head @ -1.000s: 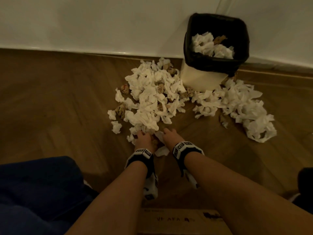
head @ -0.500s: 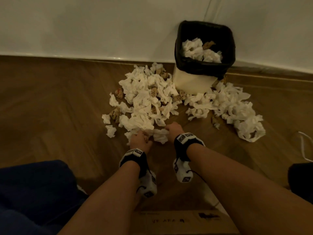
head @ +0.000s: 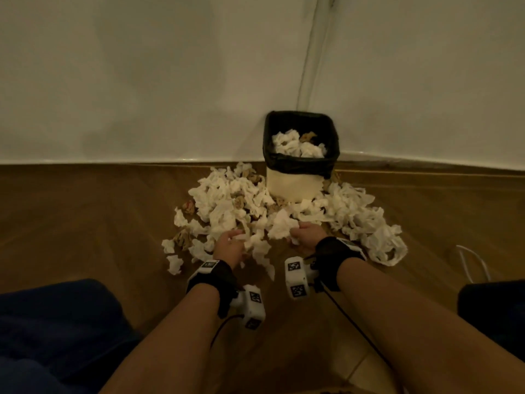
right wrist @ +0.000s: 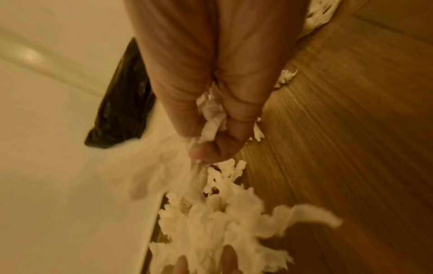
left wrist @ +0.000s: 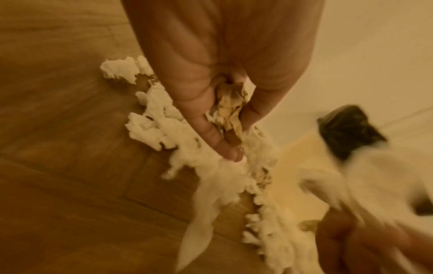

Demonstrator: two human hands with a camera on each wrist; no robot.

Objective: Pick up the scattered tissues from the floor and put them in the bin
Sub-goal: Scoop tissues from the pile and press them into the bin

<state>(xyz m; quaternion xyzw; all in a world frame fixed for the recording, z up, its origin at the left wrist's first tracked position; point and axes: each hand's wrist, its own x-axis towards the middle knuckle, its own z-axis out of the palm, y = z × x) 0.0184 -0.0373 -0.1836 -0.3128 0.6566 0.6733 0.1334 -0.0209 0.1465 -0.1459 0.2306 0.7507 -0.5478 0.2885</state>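
Observation:
A heap of crumpled white and brown tissues (head: 227,203) lies on the wooden floor in front of a bin (head: 295,186) with a black liner (head: 301,163); the bin holds several tissues (head: 295,143). My left hand (head: 231,243) grips a brown tissue wad (left wrist: 230,109) together with white tissue (left wrist: 211,176), which trails down from it. My right hand (head: 305,233) grips a bunch of white tissues (head: 281,227), seen between its fingers (right wrist: 213,118) in the right wrist view. Both hands are lifted a little above the near edge of the heap.
The bin stands against a white wall (head: 170,81) in a corner. More tissues (head: 369,223) spread to the bin's right. A white cable (head: 471,260) lies on the floor at the right. My dark blue trouser knee (head: 56,331) is at the lower left.
Both hands closed on tissues at the heap's near edge and lifted them off the floor. My head rose and pulled back, so the bin now appears farther away.

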